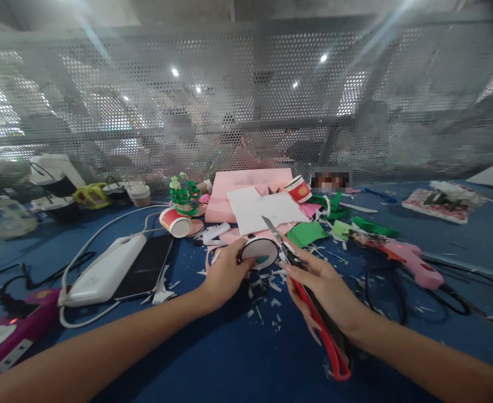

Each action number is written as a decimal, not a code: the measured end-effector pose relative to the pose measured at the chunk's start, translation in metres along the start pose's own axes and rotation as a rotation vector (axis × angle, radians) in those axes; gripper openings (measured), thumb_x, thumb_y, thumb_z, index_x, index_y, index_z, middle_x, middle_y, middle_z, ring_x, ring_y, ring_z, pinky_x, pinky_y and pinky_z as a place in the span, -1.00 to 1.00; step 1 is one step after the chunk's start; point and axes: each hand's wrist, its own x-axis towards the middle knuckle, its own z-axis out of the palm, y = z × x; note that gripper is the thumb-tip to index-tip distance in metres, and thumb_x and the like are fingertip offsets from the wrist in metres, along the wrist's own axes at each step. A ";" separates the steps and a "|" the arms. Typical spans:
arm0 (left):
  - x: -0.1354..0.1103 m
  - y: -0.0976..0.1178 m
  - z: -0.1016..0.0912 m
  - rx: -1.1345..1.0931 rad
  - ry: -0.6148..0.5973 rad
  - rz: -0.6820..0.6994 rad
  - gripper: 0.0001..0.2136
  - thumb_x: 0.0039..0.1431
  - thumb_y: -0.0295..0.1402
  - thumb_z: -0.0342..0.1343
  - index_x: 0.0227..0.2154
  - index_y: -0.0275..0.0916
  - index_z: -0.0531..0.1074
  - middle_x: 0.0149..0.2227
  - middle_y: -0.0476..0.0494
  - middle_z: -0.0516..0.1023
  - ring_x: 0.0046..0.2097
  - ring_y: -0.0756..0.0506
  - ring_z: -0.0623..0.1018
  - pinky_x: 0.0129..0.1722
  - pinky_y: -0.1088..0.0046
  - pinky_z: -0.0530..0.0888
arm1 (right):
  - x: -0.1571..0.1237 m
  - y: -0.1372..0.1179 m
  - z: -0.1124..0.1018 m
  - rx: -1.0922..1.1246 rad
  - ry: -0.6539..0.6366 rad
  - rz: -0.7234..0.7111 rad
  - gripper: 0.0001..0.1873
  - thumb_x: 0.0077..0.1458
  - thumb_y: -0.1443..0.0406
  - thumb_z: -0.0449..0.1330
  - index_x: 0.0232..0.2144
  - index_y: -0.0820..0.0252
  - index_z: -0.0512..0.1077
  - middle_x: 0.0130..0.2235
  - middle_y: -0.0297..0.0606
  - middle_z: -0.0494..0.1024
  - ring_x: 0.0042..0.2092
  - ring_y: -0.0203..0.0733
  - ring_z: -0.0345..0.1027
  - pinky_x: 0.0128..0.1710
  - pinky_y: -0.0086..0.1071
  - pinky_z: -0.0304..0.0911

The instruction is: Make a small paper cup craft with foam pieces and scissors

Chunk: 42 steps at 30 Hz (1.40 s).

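My left hand (225, 274) grips a round white piece with a dark rim (262, 247), low over the table; it resembles the cut-down end of a paper cup. A teal patch shows inside it by my thumb. My right hand (320, 288) is closed round red-handled scissors (322, 330), their pointed metal blade (272, 228) slanting up and left close to the rim of the round piece. Whether the blade touches the rim I cannot tell. White paper scraps (271, 282) lie scattered beneath both hands.
White paper (255, 210) and pink sheets (221, 196) lie ahead. Red cups (175, 222), green paper (307, 234) and a pink glue gun (414, 263) surround the work. On the left are a power bank (107, 271), a phone (145, 266) and a purple power strip (17, 330), with cables.
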 end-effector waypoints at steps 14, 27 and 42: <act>-0.001 -0.003 0.002 -0.086 0.036 -0.029 -0.90 0.02 -0.35 0.08 -0.40 -0.23 0.30 -0.46 0.03 0.41 -0.49 -0.01 0.49 -0.54 0.52 0.44 | -0.001 0.002 0.000 0.024 -0.031 0.028 -0.29 0.10 0.23 0.14 0.26 -0.03 -0.01 -0.62 -0.50 0.37 -0.79 -0.43 0.09 -0.87 -0.56 0.12; 0.002 0.004 0.001 -0.312 0.080 0.036 -0.82 -0.06 -0.40 0.14 -0.32 -0.24 0.39 -0.34 -0.02 0.54 -0.28 -0.04 0.52 -0.32 0.47 0.48 | -0.003 -0.002 0.003 0.131 -0.075 0.022 -0.33 0.06 0.25 0.17 0.20 0.10 0.08 -0.68 -0.54 0.33 -0.82 -0.44 0.02 -0.89 -0.59 0.09; 0.000 0.013 0.000 -0.364 -0.013 -0.053 -0.74 -0.11 -0.38 0.18 -0.27 -0.23 0.41 -0.32 -0.04 0.53 -0.36 -0.04 0.50 -0.52 0.53 0.47 | -0.004 -0.003 0.004 0.119 -0.112 0.027 -0.32 0.05 0.23 0.18 0.20 0.08 0.08 -0.67 -0.56 0.32 -0.82 -0.45 0.04 -0.88 -0.60 0.08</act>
